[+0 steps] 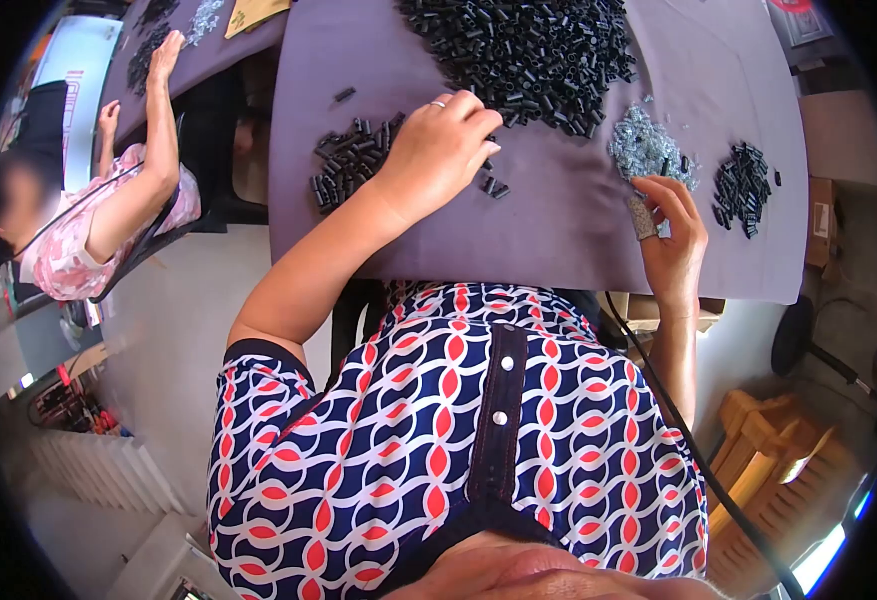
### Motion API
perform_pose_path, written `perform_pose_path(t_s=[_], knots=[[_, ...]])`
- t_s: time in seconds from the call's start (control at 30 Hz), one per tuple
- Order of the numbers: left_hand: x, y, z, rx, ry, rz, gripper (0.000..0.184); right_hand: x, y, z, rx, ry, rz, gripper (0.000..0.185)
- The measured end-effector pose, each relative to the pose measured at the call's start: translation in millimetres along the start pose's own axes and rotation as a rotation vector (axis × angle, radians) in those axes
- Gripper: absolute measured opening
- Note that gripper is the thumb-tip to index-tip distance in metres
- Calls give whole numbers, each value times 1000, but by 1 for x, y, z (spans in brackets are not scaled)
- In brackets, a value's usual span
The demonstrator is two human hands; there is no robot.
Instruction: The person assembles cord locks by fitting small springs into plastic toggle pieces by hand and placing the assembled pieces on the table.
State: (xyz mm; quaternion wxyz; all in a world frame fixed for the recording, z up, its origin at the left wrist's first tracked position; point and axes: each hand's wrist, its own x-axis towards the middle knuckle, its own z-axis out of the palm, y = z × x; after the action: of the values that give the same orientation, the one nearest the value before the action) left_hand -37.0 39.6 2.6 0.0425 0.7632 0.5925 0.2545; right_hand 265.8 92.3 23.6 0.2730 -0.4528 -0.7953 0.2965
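The large heap of short, black, tube-shaped plastic pieces (533, 60) sits on a worktop covered in mauve-grey cloth (558, 225). The step in hand looks like small-piece handwork, with both hands at the near side of that heap.

The left hand (443, 145), a ring on one finger, is just beside the heap's near left edge, palm down with its fingers bent inward. Its grip looks partly curled, but I cannot tell whether a piece is pinched there. Next to its fingertips lie a few loose black pieces (495, 187), nearer the person than the heap. The smaller pile of black tubes (343, 168) is left of the heap, partly behind the left wrist.

The right hand (676, 225), a grey textured wrap (642, 216) around one digit, reaches the near edge of the pile of small, clear, glassy pieces (648, 145), which lies to the right of the heap. Its thumb and fingers come close together; whether that grip holds anything, I cannot tell. Farther right of the heap is another small pile of black tubes (742, 188).

As I judge it, any next move with parts this small calls for a light fingertip pinch on a single piece, its neighbours left undisturbed, and steady sight of both fingertips.
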Motion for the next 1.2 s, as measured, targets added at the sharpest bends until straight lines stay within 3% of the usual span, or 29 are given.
perform_pose_path(t_s=[0.1,0.47,0.8,0.9,1.03,1.1,1.2], knots=[[-4,4,6,8,-116,17,15,2,1,1,-2,3,-5,36],[-49,1,-28,2,-99,-12,9,3,2,2,13,-7,17,39],[-39,2,-30,-21,-170,-68,10,-1,1,4,16,-8,-40,43],[-34,6,-30,-1,-191,-77,12,-4,8,2,-32,-12,-26,47],[-32,17,-27,-7,-93,-79,12,3,9,3,-426,57,-170,56],[-24,33,-21,-141,-45,-2,12,9,6,8,-490,65,-227,60],[-17,47,-3,-194,-47,142,14,12,9,20,-510,76,-240,50]])
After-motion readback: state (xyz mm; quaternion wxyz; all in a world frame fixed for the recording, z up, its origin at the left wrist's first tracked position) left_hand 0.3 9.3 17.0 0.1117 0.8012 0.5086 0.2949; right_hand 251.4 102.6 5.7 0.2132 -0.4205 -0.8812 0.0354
